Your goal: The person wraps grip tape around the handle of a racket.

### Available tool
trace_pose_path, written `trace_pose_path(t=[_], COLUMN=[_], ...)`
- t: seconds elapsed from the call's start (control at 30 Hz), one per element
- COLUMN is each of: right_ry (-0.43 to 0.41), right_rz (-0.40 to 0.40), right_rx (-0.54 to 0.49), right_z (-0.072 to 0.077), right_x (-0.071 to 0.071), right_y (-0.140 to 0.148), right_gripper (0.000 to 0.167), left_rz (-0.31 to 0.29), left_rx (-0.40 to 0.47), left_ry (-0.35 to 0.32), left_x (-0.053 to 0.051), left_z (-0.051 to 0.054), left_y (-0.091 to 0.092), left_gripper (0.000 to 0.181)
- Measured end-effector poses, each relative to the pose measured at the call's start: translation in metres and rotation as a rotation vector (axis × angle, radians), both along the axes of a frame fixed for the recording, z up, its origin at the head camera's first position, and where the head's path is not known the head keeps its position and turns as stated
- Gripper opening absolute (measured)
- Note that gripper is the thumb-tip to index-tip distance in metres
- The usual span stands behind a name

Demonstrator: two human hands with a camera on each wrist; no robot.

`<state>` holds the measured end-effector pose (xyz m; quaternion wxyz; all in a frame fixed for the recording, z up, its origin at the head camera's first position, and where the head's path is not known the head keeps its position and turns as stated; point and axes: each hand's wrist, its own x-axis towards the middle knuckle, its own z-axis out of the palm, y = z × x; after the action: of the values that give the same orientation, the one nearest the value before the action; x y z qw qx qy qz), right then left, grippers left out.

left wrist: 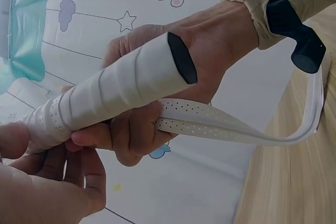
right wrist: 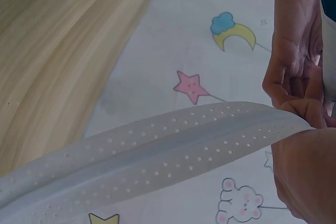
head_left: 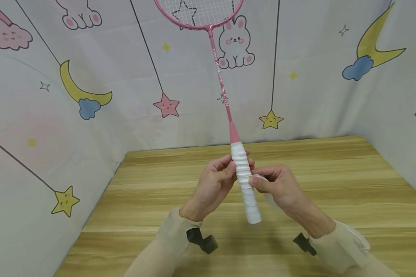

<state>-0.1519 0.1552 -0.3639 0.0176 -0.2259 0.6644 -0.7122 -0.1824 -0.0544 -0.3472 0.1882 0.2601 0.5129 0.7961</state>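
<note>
A pink badminton racket (head_left: 219, 74) slants upward over the table, head away from me and handle toward me. White perforated grip tape (head_left: 242, 163) winds in ridged, overlapping turns round the upper handle. The lower handle (head_left: 252, 209) has a smoother white surface, and its dark end cap (left wrist: 182, 59) shows in the left wrist view. My left hand (head_left: 209, 184) holds the wrapped part between thumb and fingers. With my right hand (head_left: 286, 190) I pinch the tape against the handle just below. From there the loose tape (right wrist: 157, 153) trails past my right wrist.
Beneath my hands lies a wood-grain table (head_left: 152, 215). White cloth (head_left: 124, 57) printed with stars, moons and bunnies hangs behind it and at both sides. A dark clip-like device (head_left: 202, 240) sits on the left wrist, another (head_left: 304, 244) on the right.
</note>
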Motion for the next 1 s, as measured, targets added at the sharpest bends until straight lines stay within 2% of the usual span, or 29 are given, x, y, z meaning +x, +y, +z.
trace_pose_path(t=[0.13,0.2,0.27,0.37,0.5,0.67,0.83,1.0], right_ry=[0.014,0.014,0.015,0.022,0.032,0.046,0.050,0.016], right_rz=[-0.063,-0.091,-0.112,-0.145,-0.174,-0.202,-0.213,-0.206], right_rx=[0.033,0.047,0.062,0.079,0.091,0.131,0.161,0.162], right_z=[0.001,0.001,0.001,0.001,0.001,0.000,0.002,0.004], right_x=[0.002,0.003,0.003,0.004,0.005,0.005,0.007,0.008], right_y=[-0.001,-0.002,-0.004,-0.005,-0.007,-0.008,-0.007,-0.005], right_gripper=[0.017,0.022,0.031,0.034,0.033,0.030,0.028,0.028], left_rz=[0.063,0.121,0.199,0.335,0.453,0.505,0.511,0.504], left_rx=[-0.024,-0.036,-0.080,-0.172,-0.284,-0.296,-0.273,-0.264], left_ry=[-0.004,-0.007,0.005,0.034,0.086,0.149,0.126,0.112], left_x=[0.001,0.002,0.004,0.006,0.009,0.010,0.008,0.006], left_z=[0.001,0.002,0.002,0.002,0.003,0.001,0.002,0.003], left_y=[0.001,0.001,0.002,0.004,0.009,0.013,0.013,0.013], left_gripper=[0.047,0.046,0.043,0.039,0.040,0.034,0.030,0.029])
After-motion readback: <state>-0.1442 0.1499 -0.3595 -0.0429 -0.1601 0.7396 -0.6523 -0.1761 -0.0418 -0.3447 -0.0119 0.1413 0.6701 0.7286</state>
